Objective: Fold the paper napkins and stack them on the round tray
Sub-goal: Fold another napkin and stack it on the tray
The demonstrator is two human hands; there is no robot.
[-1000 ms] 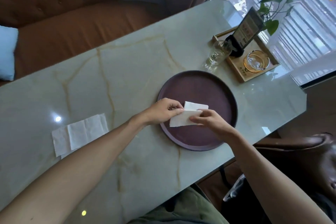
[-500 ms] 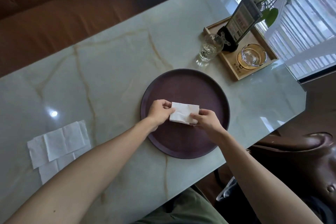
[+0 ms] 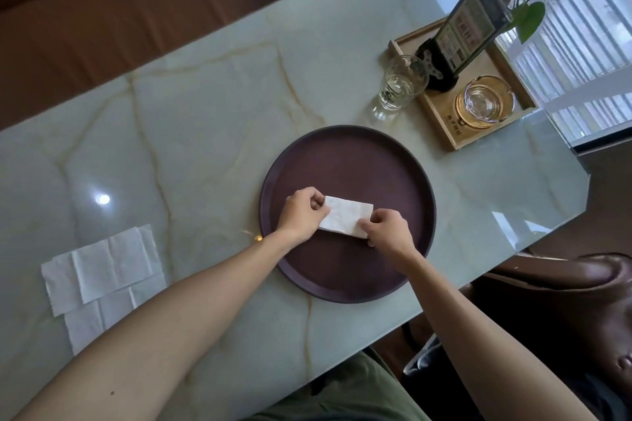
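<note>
We have a folded paper napkin (image 3: 346, 219) lying on the round tray (image 3: 347, 154), a little left of the tray's centre and just below the middle of the frame, folded down to a narrow white rectangle that runs slightly tilted from upper left to lower right. Our left hand (image 3: 301, 215) holds its left end, fingers curled in with the thumb and fingertips closed on the paper's edge; our right hand (image 3: 386, 232) pins the lower right corner, fingers bent down and pinched on it, so both hands grip the same napkin and nothing else. We judge that we are at the end of the first fold-and-place step: the napkin looks fully folded and is being squared up and pressed flat on the dark tray, which has no other napkin on it. The rest of the work waits at the lower left of the frame, where a loose pile of unfolded napkins (image 3: 102, 265) lies flat on the marble table (image 3: 205, 96), well apart from the tray. The next move calls for letting go without dragging the light paper out of its crease, then reaching across to the pile and peeling off a single sheet. At the upper right, a drinking glass (image 3: 400, 85) stands beside a wooden tray (image 3: 441, 128), clear of our hands.
</note>
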